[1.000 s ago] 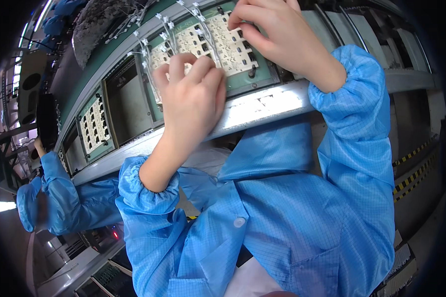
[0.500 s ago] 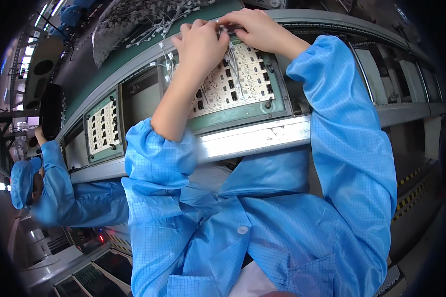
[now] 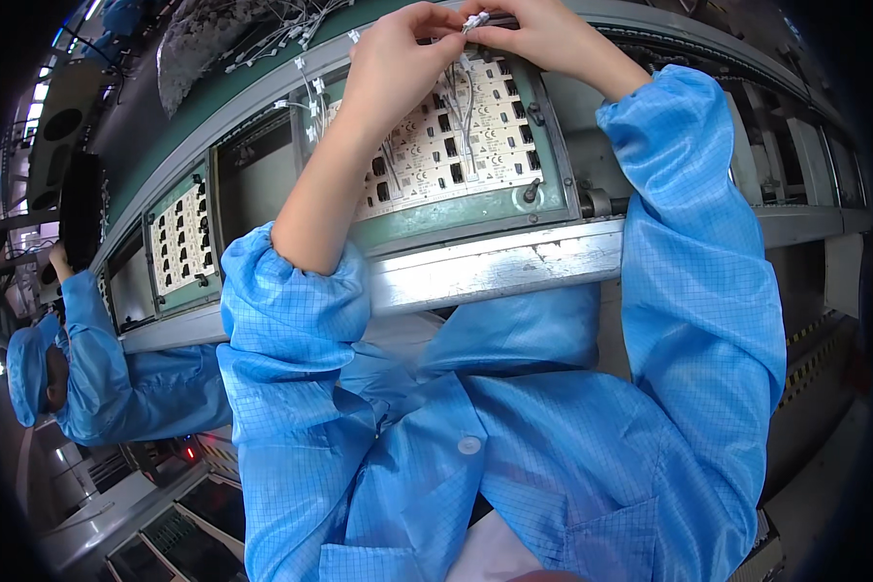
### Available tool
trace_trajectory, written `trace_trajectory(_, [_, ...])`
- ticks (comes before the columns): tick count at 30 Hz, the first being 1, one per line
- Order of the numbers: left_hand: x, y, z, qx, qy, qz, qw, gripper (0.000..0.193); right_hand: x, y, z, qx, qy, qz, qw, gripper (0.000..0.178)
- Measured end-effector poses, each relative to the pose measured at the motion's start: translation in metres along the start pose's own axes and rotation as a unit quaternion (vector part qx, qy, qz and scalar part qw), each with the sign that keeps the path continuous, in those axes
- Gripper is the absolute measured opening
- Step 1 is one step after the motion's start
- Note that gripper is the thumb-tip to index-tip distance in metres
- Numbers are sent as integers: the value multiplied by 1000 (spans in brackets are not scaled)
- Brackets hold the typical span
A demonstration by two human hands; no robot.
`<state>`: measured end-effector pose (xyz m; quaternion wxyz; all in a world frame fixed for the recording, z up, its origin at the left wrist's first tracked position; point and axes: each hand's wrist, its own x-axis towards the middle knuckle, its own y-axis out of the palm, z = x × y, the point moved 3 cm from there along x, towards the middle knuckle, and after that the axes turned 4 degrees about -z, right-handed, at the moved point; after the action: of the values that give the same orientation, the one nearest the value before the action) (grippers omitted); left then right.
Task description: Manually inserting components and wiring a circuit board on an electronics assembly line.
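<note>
My left hand (image 3: 396,66) and my right hand (image 3: 541,37) meet above the far edge of a panel of white circuit boards (image 3: 425,155). Between their pinched fingertips is a small white wire connector (image 3: 474,20). Thin white and grey wires (image 3: 467,114) run down from around the fingers onto the boards. The panel bears rows of black parts and sits in a green carrier frame (image 3: 427,221). Other white plugs (image 3: 316,87) on wires stick out at the panel's left side, beside my left wrist. My left forearm covers part of the boards.
A metal rail (image 3: 500,267) runs along the conveyor's near side. Farther left on the line sits another green carrier with white boards (image 3: 181,238). A heap of white wires (image 3: 209,39) lies on the green surface beyond. At far left a co-worker in blue (image 3: 131,388) reaches toward the line.
My hands have drawn closer together at the fingertips, and the white connector now shows between them. The view has shifted slightly, so the line and the co-worker appear farther left.
</note>
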<state>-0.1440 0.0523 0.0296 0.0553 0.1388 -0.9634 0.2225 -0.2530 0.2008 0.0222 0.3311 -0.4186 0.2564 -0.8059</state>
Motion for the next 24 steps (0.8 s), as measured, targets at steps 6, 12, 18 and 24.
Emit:
trace_trajectory(6, [-3, -3, 1, 19, -6, 11, 1000, 22, 1, 1, -7, -33, 1, 13, 999, 17])
trace_trajectory(12, [-5, 0, -19, 89, -53, -62, 993, 18, -1, -13, 5, 39, -18, -15, 999, 16])
trace_trajectory(18, [-4, 2, -6, 350, 146, -85, 921, 16, -4, -9, 2, -59, 26, 72, 995, 16])
trace_trajectory(24, [-14, 3, -27, 403, 166, -33, 900, 15, -3, -21, 13, -60, 45, 62, 995, 16])
